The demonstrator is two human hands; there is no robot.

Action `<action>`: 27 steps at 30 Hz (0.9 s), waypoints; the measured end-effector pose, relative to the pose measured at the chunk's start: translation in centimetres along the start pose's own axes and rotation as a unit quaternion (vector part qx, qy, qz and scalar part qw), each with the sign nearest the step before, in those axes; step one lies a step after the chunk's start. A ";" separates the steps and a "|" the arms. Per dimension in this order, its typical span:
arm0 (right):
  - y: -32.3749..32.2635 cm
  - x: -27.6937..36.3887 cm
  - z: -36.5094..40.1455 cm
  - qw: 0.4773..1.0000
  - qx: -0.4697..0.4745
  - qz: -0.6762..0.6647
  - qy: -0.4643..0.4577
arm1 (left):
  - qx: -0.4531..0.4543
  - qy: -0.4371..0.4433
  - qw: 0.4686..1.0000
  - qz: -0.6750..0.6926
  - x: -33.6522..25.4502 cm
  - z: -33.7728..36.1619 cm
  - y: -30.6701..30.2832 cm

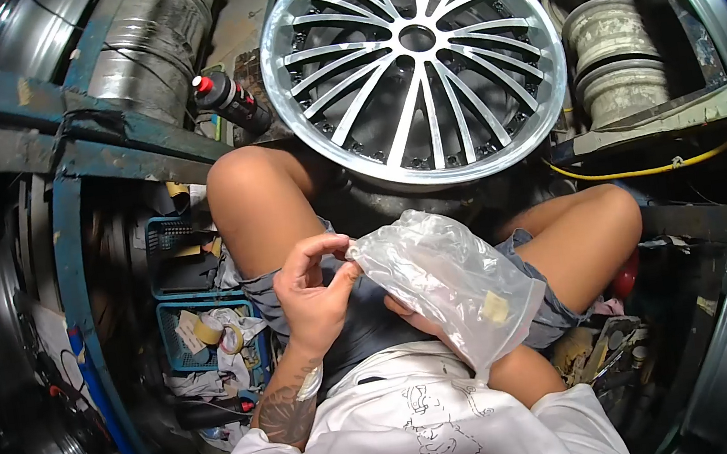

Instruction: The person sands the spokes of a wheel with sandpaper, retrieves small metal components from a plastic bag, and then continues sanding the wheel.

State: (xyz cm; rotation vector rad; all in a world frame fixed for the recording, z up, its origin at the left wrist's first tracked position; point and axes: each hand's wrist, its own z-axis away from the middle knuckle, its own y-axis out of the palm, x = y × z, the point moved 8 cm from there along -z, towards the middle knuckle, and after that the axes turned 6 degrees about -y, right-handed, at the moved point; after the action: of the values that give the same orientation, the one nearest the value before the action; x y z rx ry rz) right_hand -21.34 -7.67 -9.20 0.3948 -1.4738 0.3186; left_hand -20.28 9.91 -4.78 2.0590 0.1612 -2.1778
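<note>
A clear, crinkled plastic bag (441, 258) is held above my lap, with a small pale-yellow piece (494, 308) showing at its lower right. The thumb and fingertips of my left hand (315, 290) are closed on the bag's left corner. My right hand (410, 314) is under the bag, which covers most of it; the visible fingers are bent against the plastic. Beyond my knees lies a multi-spoke alloy wheel rim (426, 90), face up, with polished spokes and dark gaps. Neither hand touches it.
A dark bottle with a red cap (229, 100) stands left of the rim. Blue baskets (178, 336) holding tape and rags sit at my left, beside a blue metal frame (70, 229). More rims (610, 43) stack at the right, near a yellow hose (650, 168).
</note>
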 end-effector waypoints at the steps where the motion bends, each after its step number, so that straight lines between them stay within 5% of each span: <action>1: -0.2 0.0 -0.4 1.000 -0.004 0.006 -0.001 | 0.006 0.009 1.000 0.000 0.1 -0.3 0.3; 10: -2.2 0.0 -2.7 0.998 -0.020 0.062 -0.006 | 0.069 0.138 0.987 -0.045 -1.3 -2.7 2.2; 13: -2.0 0.4 -3.2 0.990 0.047 0.131 0.026 | 0.079 0.112 0.990 -0.020 -0.8 -3.0 2.3; 16: -2.8 0.3 -3.1 0.998 -0.020 -0.024 0.053 | 0.068 0.001 0.995 -0.070 0.3 -3.8 2.7; 17: -2.9 -0.3 -3.0 0.996 -0.042 -0.047 0.069 | 0.102 0.018 0.984 -0.143 0.0 -4.4 3.3; 18: -3.0 -1.6 -2.8 0.991 -0.066 -0.068 0.091 | 0.144 0.148 0.934 -0.292 -1.8 -4.6 4.5; 20: -2.7 -4.9 -1.9 0.972 -0.128 -0.113 0.161 | 0.151 0.228 0.912 -0.305 -3.3 -4.6 5.9; 23: -1.3 -8.8 -0.8 0.931 -0.201 -0.145 0.269 | 0.159 0.211 0.925 -0.271 -2.3 -5.6 5.7; 26: -0.9 -6.2 -2.1 0.948 -0.150 -0.179 0.215 | -0.008 -0.138 0.989 -0.041 2.0 -5.8 2.1; 27: -0.6 -6.3 -2.1 0.953 -0.124 -0.188 0.201 | -0.047 -0.075 0.996 -0.021 1.0 -6.6 1.6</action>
State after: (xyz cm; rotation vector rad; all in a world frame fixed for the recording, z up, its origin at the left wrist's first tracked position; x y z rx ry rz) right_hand -19.63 -7.09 -15.64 0.3727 -0.9960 -0.0913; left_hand -13.53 9.49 -6.08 1.8510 0.2874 -2.2927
